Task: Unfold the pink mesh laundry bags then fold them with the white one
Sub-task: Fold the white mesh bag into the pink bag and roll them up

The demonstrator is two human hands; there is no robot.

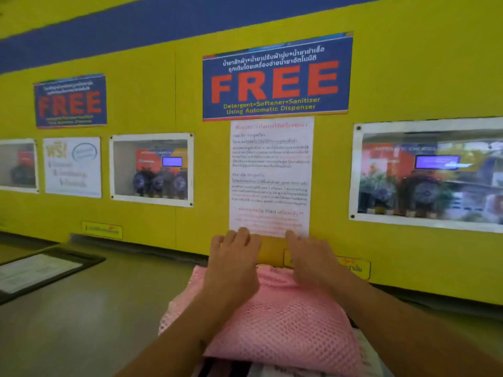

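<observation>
I see both hands flat, fingers spread, gripping nothing: left hand [231, 270] & right hand [313, 261] pressing far end of pink mesh bag [283, 327] on counter [89, 317].

Mesh laundry bags [285, 322] lie heaped on the counter [95, 308] at its back edge, close against the wall [408, 77]. Both hands rest flat on top of the heap, at its far end: left hand [234, 268] on the left part, right hand [313, 262] on the right, just beside each other, fingers [242, 235] reaching toward the wall. More fabric [362, 346] sticks out under the heap at its near right side. A framed sheet [40, 270] lies on the counter well left of the heap. On the wall behind the hands hangs a notice [270, 175], a sign [276, 77] above it, a window [151, 170] to its left, another window [430, 175] to its right.
</observation>
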